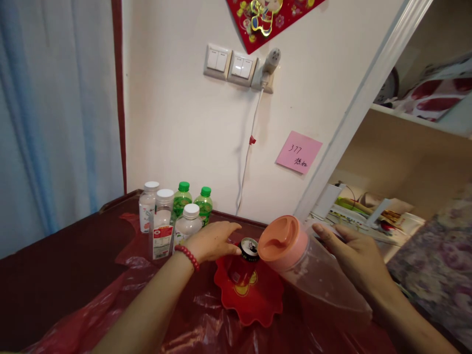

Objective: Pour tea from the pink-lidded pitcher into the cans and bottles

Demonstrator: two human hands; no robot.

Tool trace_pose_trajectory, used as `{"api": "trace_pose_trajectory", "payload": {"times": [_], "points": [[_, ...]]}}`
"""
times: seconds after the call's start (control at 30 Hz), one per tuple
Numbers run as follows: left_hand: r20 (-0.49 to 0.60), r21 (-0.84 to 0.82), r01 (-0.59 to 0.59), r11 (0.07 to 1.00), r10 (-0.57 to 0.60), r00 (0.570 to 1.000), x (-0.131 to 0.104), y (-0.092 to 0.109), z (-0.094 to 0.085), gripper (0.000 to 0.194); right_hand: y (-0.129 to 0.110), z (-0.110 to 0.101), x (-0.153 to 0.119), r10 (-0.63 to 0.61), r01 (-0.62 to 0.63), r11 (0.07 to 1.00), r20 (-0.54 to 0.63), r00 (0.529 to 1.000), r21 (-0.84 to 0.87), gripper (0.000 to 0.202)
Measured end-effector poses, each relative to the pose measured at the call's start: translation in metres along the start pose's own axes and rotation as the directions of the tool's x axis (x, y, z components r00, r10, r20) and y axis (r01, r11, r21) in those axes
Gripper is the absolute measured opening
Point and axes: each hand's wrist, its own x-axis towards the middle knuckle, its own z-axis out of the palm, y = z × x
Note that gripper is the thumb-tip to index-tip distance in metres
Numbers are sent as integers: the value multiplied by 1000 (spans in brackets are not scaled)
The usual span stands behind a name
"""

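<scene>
Our left hand (214, 242) has its fingers spread behind the can (241, 273), thumb at the rim, though we cannot tell whether it touches; the can stands on the red tray (263, 300). With our right hand (357, 253) we grip the pitcher (324, 275) by its far side, tilted so that its orange lid (282, 241) is just beside the can's top. Left of these, five bottles (162, 241) stand grouped on the table (73, 255).

red wall decoration (266, 20), top out of frame
</scene>
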Motion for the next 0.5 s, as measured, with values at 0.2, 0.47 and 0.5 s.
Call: {"api": "trace_pose_trajectory", "payload": {"times": [0.2,0.47,0.5], "points": [[-3,0,-10,1000,10,1000,1,0,0,64,0,0,0,-3,3,1000,-5,1000,-15,63],[3,5,-7,1000,7,1000,1,-1,1,66,4,1,0,10,-10,1000,11,1000,-4,65],[5,7,-6,1000,6,1000,1,-1,1,67,4,1,-1,9,-8,1000,10,1000,-6,65]]}}
